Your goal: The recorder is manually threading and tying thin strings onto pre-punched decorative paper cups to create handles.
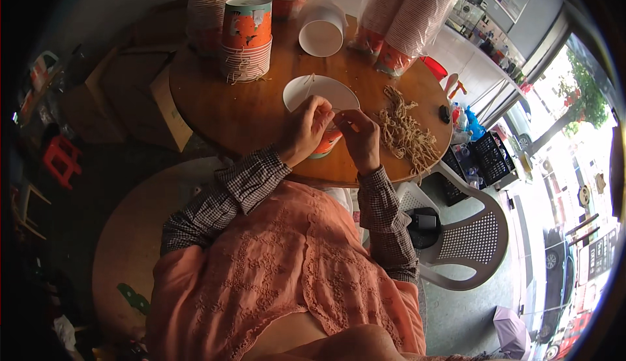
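Observation:
An orange printed paper bucket [295, 90] with a white inside stands open before me at the near side of the round wooden table. A short piece of beige cord pokes up at its far rim. Over the near rim, my left hand [306, 128] and my right hand [360, 138] meet with their fingers pinched. Between the fingertips shows a thin pale strand that looks like cord; most of it is hidden by the fingers. Just right of my right hand lies a tangled heap of beige cords [407, 133].
A stack of orange buckets [248, 35] stands at the far left, with cords around its lower part. Another white bucket [322, 38] lies on its side. Bagged bucket stacks [417, 19] line the back. A white plastic chair [473, 237] is at the right, holding a dark object.

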`<action>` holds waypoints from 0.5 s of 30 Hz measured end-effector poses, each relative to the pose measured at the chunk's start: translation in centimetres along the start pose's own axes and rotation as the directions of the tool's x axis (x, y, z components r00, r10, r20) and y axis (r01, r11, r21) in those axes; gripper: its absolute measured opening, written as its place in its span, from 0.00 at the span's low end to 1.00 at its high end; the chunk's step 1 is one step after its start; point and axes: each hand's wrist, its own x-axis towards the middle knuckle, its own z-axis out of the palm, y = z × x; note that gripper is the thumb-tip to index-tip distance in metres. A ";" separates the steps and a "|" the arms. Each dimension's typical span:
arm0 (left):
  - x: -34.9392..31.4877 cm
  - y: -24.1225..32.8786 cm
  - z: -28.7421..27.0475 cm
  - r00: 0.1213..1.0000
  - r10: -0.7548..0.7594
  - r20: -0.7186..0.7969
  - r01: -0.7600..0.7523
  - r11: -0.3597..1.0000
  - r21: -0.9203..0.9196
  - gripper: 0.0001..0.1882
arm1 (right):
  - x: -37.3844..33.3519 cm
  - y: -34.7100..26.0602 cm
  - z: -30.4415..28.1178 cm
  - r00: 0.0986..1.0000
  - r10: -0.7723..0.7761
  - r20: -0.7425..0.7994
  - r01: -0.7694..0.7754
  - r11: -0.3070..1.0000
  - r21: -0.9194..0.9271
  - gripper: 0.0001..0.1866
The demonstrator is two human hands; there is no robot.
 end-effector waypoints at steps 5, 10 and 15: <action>-0.3 -1.7 -0.5 0.990 0.034 0.139 -0.049 0.993 0.110 0.05 | 0.0 0.5 0.7 0.996 0.062 -0.067 -0.042 0.965 0.260 0.08; 0.1 -1.4 -0.1 0.981 0.063 0.182 -0.108 0.963 0.248 0.04 | -0.3 0.3 0.2 0.998 0.043 -0.045 -0.031 0.970 0.241 0.07; 0.1 -2.7 -0.4 0.981 -0.134 0.143 0.141 0.989 -0.038 0.06 | -0.2 -2.0 -0.4 0.996 0.052 -0.076 -0.030 0.963 0.267 0.08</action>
